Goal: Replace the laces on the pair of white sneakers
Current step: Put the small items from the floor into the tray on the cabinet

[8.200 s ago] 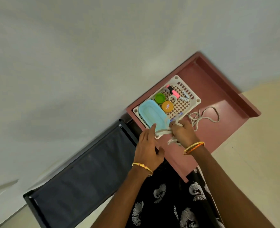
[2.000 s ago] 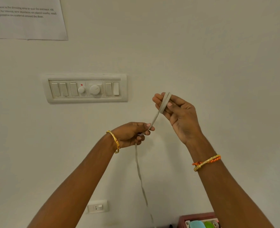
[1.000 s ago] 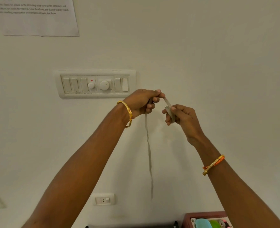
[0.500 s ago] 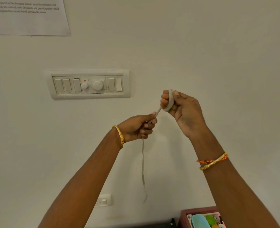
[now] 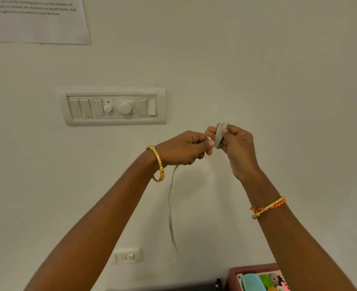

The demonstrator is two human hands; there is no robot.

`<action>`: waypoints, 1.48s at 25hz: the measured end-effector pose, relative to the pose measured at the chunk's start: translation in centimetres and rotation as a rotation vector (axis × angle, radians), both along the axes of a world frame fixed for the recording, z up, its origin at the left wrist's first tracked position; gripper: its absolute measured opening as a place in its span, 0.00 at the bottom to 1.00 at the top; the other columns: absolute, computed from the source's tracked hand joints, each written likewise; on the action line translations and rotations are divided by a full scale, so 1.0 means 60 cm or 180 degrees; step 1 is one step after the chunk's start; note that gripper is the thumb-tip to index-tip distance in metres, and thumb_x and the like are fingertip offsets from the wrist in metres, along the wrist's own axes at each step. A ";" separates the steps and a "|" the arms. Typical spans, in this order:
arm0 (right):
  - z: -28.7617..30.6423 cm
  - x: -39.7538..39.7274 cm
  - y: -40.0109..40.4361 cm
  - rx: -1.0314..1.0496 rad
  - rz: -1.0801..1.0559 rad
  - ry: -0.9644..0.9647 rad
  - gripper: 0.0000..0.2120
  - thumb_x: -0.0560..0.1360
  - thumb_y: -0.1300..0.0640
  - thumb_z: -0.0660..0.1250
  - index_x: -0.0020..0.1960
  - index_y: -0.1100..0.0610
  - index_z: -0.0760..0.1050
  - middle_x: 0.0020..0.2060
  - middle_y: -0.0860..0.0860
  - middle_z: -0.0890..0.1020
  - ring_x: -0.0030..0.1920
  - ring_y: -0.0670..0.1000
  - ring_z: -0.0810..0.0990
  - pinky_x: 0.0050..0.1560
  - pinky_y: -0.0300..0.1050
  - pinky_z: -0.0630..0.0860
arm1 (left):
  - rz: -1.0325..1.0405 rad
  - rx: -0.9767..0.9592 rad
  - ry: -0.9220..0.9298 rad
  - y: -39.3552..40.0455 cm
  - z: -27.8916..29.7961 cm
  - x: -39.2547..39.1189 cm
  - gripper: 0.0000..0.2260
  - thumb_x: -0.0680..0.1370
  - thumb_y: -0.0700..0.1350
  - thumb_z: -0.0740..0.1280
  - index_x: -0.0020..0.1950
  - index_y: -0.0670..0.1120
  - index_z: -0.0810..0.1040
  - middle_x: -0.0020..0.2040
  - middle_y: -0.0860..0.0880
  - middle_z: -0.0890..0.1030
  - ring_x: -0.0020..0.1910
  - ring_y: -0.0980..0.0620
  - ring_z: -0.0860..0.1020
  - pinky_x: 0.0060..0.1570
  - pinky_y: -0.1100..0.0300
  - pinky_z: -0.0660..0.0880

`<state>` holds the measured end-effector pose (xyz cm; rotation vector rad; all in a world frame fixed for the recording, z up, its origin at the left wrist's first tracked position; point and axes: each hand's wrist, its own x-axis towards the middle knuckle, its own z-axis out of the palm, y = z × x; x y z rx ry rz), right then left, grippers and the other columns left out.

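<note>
You hold a pale grey shoelace (image 5: 219,135) up before a white wall, its coil wound round the fingers of your right hand (image 5: 235,147), which curl to keep it. Your left hand (image 5: 184,149) has risen from half a second ago and now meets the right, pinching the lace just beside the coil. The loose tail (image 5: 170,215) hangs shorter below your left hand, ending above the red tray (image 5: 234,271), beneath the switch panel (image 5: 112,107).
</note>
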<state>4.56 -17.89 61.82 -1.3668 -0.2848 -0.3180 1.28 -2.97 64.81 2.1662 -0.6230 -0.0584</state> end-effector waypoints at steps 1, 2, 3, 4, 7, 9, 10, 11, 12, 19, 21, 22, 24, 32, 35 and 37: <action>-0.004 -0.001 -0.002 -0.0185 -0.0037 0.0007 0.14 0.80 0.66 0.55 0.47 0.58 0.79 0.44 0.52 0.84 0.46 0.49 0.84 0.51 0.41 0.78 | 0.0063 -0.0031 -0.0133 0.002 0.010 0.002 0.13 0.82 0.47 0.56 0.41 0.46 0.74 0.31 0.51 0.68 0.26 0.57 0.63 0.25 0.70 0.63; -0.008 -0.002 -0.003 -0.0359 -0.0030 0.0008 0.14 0.79 0.66 0.56 0.47 0.59 0.80 0.42 0.53 0.84 0.44 0.49 0.84 0.51 0.42 0.78 | 0.0128 -0.0077 -0.0254 0.006 0.019 0.005 0.13 0.82 0.48 0.57 0.41 0.46 0.75 0.31 0.51 0.68 0.26 0.57 0.63 0.25 0.70 0.63; -0.012 -0.003 -0.004 -0.0517 0.0007 0.0009 0.13 0.80 0.64 0.56 0.47 0.59 0.80 0.41 0.53 0.84 0.42 0.50 0.84 0.52 0.44 0.78 | 0.0194 -0.0117 -0.0370 0.009 0.028 0.009 0.13 0.81 0.48 0.57 0.41 0.46 0.75 0.31 0.51 0.68 0.25 0.57 0.63 0.24 0.70 0.63; -0.014 -0.006 -0.005 -0.0653 0.0053 0.0002 0.14 0.80 0.63 0.56 0.46 0.59 0.80 0.39 0.54 0.84 0.39 0.50 0.84 0.52 0.45 0.78 | 0.0262 -0.0134 -0.0490 0.013 0.037 0.014 0.13 0.81 0.48 0.58 0.40 0.46 0.76 0.31 0.51 0.69 0.24 0.58 0.63 0.24 0.71 0.63; -0.011 -0.017 -0.007 -0.0882 0.0265 -0.0103 0.16 0.81 0.60 0.55 0.43 0.60 0.81 0.31 0.53 0.80 0.32 0.50 0.78 0.45 0.46 0.77 | 0.0469 0.0036 -0.0858 0.024 0.053 0.039 0.12 0.80 0.50 0.61 0.39 0.48 0.77 0.31 0.50 0.69 0.22 0.60 0.65 0.26 0.72 0.64; -0.003 -0.024 -0.007 -0.0818 0.0546 -0.0091 0.17 0.81 0.59 0.54 0.43 0.61 0.80 0.27 0.52 0.77 0.29 0.49 0.74 0.41 0.45 0.76 | 0.0583 0.0083 -0.0836 0.030 0.050 0.057 0.11 0.78 0.52 0.63 0.39 0.48 0.78 0.31 0.50 0.68 0.23 0.59 0.64 0.26 0.70 0.63; 0.001 -0.027 -0.008 -0.0692 0.0689 -0.0054 0.18 0.81 0.59 0.54 0.43 0.62 0.80 0.26 0.51 0.75 0.28 0.49 0.72 0.40 0.45 0.75 | 0.0596 -0.0006 -0.0688 0.033 0.042 0.065 0.12 0.78 0.52 0.63 0.39 0.47 0.78 0.29 0.51 0.68 0.23 0.59 0.63 0.26 0.69 0.63; 0.005 -0.029 -0.008 -0.0523 0.0815 -0.0018 0.17 0.81 0.59 0.54 0.44 0.63 0.79 0.26 0.51 0.73 0.28 0.48 0.70 0.40 0.44 0.75 | 0.0568 -0.0154 -0.0480 0.035 0.032 0.070 0.12 0.78 0.53 0.63 0.40 0.47 0.78 0.28 0.53 0.68 0.24 0.58 0.63 0.26 0.68 0.63; 0.010 -0.030 -0.010 -0.0325 0.0937 0.0014 0.17 0.81 0.59 0.54 0.44 0.64 0.79 0.25 0.50 0.72 0.27 0.48 0.69 0.39 0.43 0.75 | 0.0498 -0.0336 -0.0231 0.037 0.017 0.073 0.13 0.78 0.53 0.63 0.40 0.46 0.78 0.26 0.54 0.67 0.23 0.58 0.62 0.25 0.67 0.63; 0.023 -0.021 -0.006 0.1022 0.1243 0.0164 0.12 0.80 0.61 0.57 0.54 0.68 0.75 0.38 0.55 0.83 0.40 0.50 0.83 0.49 0.44 0.81 | -0.0116 -0.1097 0.1058 0.021 -0.082 0.059 0.15 0.81 0.52 0.56 0.45 0.45 0.77 0.28 0.53 0.60 0.24 0.58 0.58 0.25 0.66 0.58; 0.018 -0.014 -0.001 0.1134 0.1114 0.0145 0.11 0.80 0.63 0.57 0.55 0.69 0.75 0.44 0.58 0.84 0.46 0.54 0.84 0.51 0.46 0.81 | -0.0189 -0.0904 0.1040 0.011 -0.087 0.046 0.15 0.81 0.52 0.55 0.46 0.45 0.77 0.28 0.52 0.61 0.24 0.58 0.59 0.25 0.66 0.58; 0.015 -0.011 0.001 0.1117 0.1008 0.0125 0.11 0.80 0.64 0.57 0.55 0.69 0.75 0.44 0.59 0.84 0.47 0.55 0.84 0.53 0.47 0.80 | -0.0214 -0.0770 0.0988 0.007 -0.087 0.040 0.15 0.81 0.51 0.55 0.47 0.45 0.77 0.28 0.52 0.61 0.24 0.57 0.59 0.25 0.66 0.58; 0.008 -0.004 0.003 0.0962 0.0729 0.0065 0.09 0.80 0.65 0.57 0.51 0.65 0.77 0.44 0.57 0.84 0.48 0.55 0.84 0.54 0.48 0.80 | -0.0225 -0.0516 0.0843 0.003 -0.078 0.028 0.15 0.82 0.49 0.54 0.47 0.45 0.78 0.27 0.53 0.62 0.24 0.57 0.60 0.26 0.66 0.59; -0.040 0.010 -0.008 -0.0343 -0.0014 0.0002 0.11 0.80 0.62 0.59 0.47 0.57 0.79 0.41 0.51 0.84 0.43 0.48 0.84 0.52 0.46 0.79 | 0.0024 -0.0123 0.0192 0.014 -0.024 0.016 0.14 0.82 0.49 0.57 0.43 0.45 0.78 0.24 0.56 0.65 0.23 0.58 0.61 0.24 0.68 0.61; -0.053 0.008 -0.013 -0.0760 0.0240 -0.0005 0.13 0.81 0.60 0.58 0.45 0.60 0.80 0.33 0.51 0.82 0.34 0.49 0.81 0.47 0.49 0.78 | 0.0225 -0.0079 -0.0114 0.021 0.000 0.030 0.15 0.81 0.50 0.58 0.41 0.45 0.78 0.24 0.54 0.66 0.23 0.57 0.61 0.25 0.67 0.61; -0.052 0.004 -0.014 -0.0986 0.0510 -0.0074 0.16 0.81 0.58 0.56 0.43 0.61 0.80 0.27 0.51 0.77 0.29 0.48 0.75 0.41 0.49 0.77 | 0.0403 -0.0016 -0.0288 0.025 0.010 0.046 0.14 0.80 0.51 0.60 0.40 0.47 0.79 0.25 0.52 0.66 0.23 0.56 0.61 0.26 0.66 0.62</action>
